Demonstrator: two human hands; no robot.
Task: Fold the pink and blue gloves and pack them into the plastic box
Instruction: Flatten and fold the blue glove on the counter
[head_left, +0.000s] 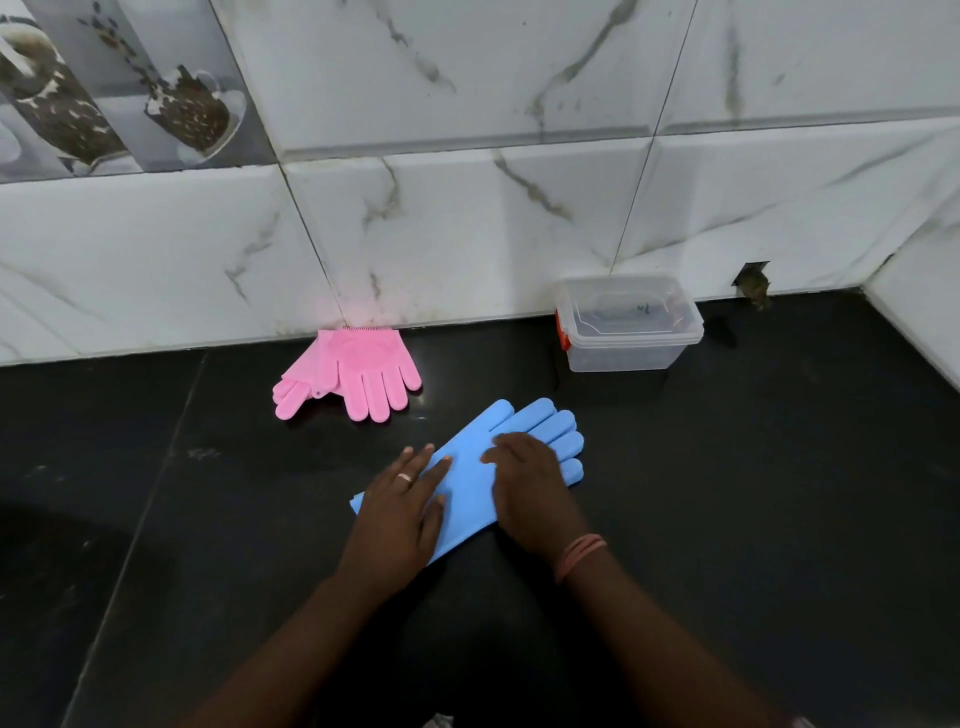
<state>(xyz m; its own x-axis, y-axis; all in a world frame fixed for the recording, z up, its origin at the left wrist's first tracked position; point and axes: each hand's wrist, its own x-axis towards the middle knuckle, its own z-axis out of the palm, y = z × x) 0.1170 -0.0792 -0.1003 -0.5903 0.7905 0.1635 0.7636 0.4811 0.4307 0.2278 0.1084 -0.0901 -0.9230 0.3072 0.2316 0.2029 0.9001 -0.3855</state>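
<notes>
The blue gloves (470, 486) lie flat on the black counter, fingers pointing up and to the right. My left hand (400, 512) presses flat on their cuff end with straight fingers. My right hand (530, 488) lies flat on the palm part, just below the glove fingers. The pink gloves (353, 371) rest in a loose pile against the wall, fingers pointing toward me. The clear plastic box (631, 349) with an orange latch stands open at the back right, against the wall.
The black counter (753, 493) runs to a white marble-tiled wall (467, 208) at the back and a side wall at the far right. A small dark hole (751, 283) sits in the wall right of the box.
</notes>
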